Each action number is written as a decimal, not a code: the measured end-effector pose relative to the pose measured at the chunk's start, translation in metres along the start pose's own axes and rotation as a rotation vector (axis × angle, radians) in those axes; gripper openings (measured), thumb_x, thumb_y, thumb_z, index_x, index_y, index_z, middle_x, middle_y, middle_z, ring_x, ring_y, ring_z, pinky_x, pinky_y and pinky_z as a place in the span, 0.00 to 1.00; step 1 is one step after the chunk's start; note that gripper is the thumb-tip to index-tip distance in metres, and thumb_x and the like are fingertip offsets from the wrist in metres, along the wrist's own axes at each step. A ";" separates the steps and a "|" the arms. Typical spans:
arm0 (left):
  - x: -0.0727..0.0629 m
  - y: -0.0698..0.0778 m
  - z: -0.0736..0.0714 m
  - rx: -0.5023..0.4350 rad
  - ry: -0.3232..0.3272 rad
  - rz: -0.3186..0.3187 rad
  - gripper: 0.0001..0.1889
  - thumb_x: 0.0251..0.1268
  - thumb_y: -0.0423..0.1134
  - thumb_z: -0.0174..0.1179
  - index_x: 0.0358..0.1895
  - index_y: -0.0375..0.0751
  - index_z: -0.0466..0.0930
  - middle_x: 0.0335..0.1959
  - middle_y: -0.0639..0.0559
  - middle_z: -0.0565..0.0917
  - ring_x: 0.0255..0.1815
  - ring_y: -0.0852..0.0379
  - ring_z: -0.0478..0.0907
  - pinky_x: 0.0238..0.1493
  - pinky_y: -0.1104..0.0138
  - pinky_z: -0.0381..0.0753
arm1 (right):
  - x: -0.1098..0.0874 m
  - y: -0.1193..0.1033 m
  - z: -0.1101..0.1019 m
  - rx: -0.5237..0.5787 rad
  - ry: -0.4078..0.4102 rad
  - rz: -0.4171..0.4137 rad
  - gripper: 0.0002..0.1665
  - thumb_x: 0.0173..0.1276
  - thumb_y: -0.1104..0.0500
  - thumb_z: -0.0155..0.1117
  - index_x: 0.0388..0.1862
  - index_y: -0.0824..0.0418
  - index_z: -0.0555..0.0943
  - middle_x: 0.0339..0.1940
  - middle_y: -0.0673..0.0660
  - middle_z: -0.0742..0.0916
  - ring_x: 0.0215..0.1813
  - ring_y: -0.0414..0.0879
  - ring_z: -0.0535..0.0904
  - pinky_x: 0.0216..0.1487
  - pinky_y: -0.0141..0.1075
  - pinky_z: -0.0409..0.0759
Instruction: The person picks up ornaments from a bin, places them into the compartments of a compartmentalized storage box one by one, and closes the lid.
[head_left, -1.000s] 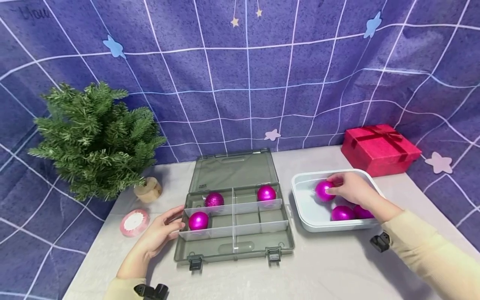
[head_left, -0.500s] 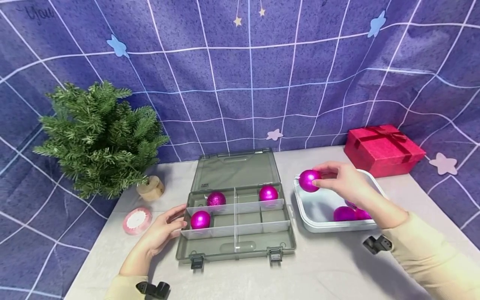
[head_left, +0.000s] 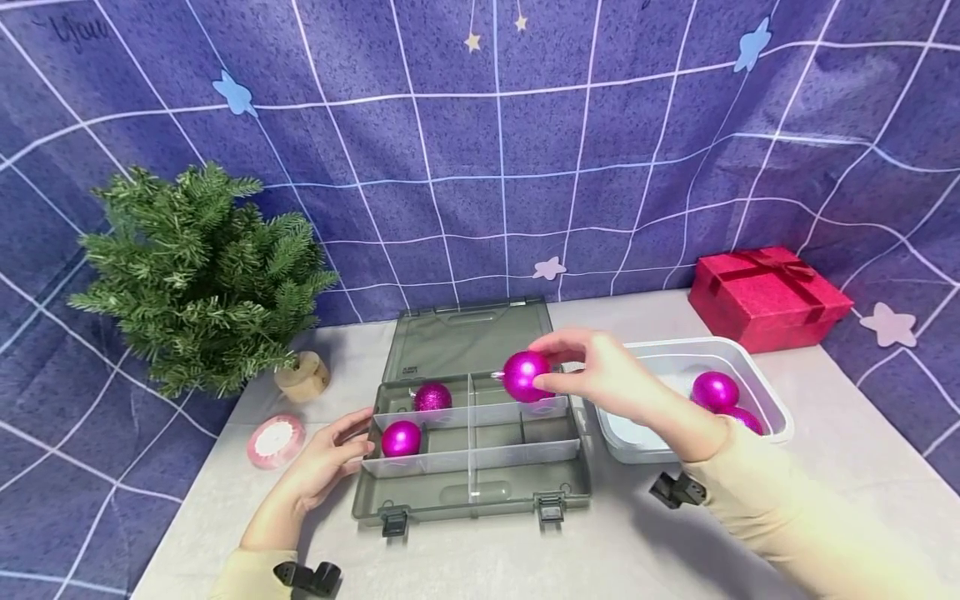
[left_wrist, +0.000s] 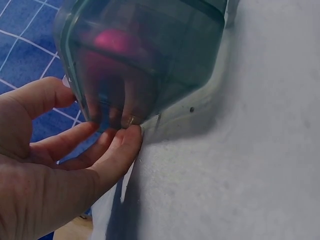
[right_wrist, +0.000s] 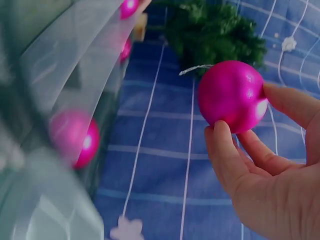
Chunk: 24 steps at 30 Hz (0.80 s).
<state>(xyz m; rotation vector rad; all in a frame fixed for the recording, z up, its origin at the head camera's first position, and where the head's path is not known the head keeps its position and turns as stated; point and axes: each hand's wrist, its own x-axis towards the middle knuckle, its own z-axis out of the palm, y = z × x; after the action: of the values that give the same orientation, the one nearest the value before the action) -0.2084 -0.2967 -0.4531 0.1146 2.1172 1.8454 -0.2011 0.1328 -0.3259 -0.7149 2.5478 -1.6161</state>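
Note:
My right hand (head_left: 600, 375) pinches a shiny magenta Christmas ball (head_left: 523, 377) between thumb and fingertips, over the back right part of a grey-green compartment case (head_left: 480, 500). In the right wrist view the held ball (right_wrist: 232, 97) has a silvery loop pointing away from the fingers. Another ball (right_wrist: 75, 137) lies in the case below; the held one hides it in the head view. A glittery ball (head_left: 432, 397) and a smooth ball (head_left: 401, 439) occupy left compartments. My left hand (head_left: 322, 462) rests its fingertips against the case's left side (left_wrist: 100, 107), fingers relaxed.
A white tray (head_left: 776, 417) at the right holds two magenta balls (head_left: 715, 390). Behind it stands a red gift box (head_left: 768, 300). A small artificial fir tree (head_left: 202, 283) and a pink ribbon roll (head_left: 276, 442) are on the left. The case's lid (head_left: 465, 342) lies back.
My right hand has lifted a magenta ball out of the white tray and carried it left over the case. My left hand has stayed at the case's side.

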 end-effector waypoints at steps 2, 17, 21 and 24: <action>0.000 0.000 0.000 -0.002 0.001 -0.002 0.37 0.71 0.26 0.53 0.80 0.29 0.48 0.77 0.26 0.55 0.54 0.56 0.75 0.52 0.62 0.78 | 0.007 -0.005 0.012 0.044 -0.032 -0.002 0.24 0.63 0.62 0.75 0.58 0.66 0.83 0.49 0.58 0.89 0.53 0.51 0.84 0.51 0.44 0.83; 0.002 0.002 0.000 -0.002 -0.001 -0.002 0.37 0.71 0.27 0.53 0.80 0.29 0.48 0.77 0.26 0.56 0.54 0.57 0.76 0.53 0.62 0.78 | 0.049 0.004 0.085 -0.099 -0.158 0.075 0.21 0.60 0.58 0.78 0.53 0.59 0.86 0.45 0.50 0.89 0.51 0.46 0.83 0.60 0.48 0.76; 0.001 0.001 0.000 -0.001 0.000 -0.001 0.37 0.72 0.27 0.53 0.80 0.29 0.48 0.77 0.26 0.56 0.54 0.57 0.76 0.53 0.62 0.78 | 0.056 0.011 0.098 -0.110 -0.184 0.106 0.22 0.60 0.58 0.79 0.54 0.60 0.85 0.45 0.51 0.88 0.51 0.47 0.82 0.57 0.42 0.77; 0.000 0.000 0.000 0.003 0.003 -0.003 0.37 0.72 0.27 0.53 0.80 0.29 0.48 0.77 0.26 0.56 0.54 0.57 0.76 0.53 0.62 0.78 | 0.060 0.017 0.106 -0.119 -0.208 0.106 0.22 0.60 0.59 0.79 0.53 0.59 0.85 0.45 0.51 0.88 0.50 0.48 0.82 0.56 0.41 0.78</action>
<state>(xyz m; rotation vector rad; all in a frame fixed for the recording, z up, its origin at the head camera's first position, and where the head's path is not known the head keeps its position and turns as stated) -0.2088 -0.2967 -0.4528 0.1090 2.1205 1.8419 -0.2317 0.0250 -0.3770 -0.7035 2.5006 -1.2943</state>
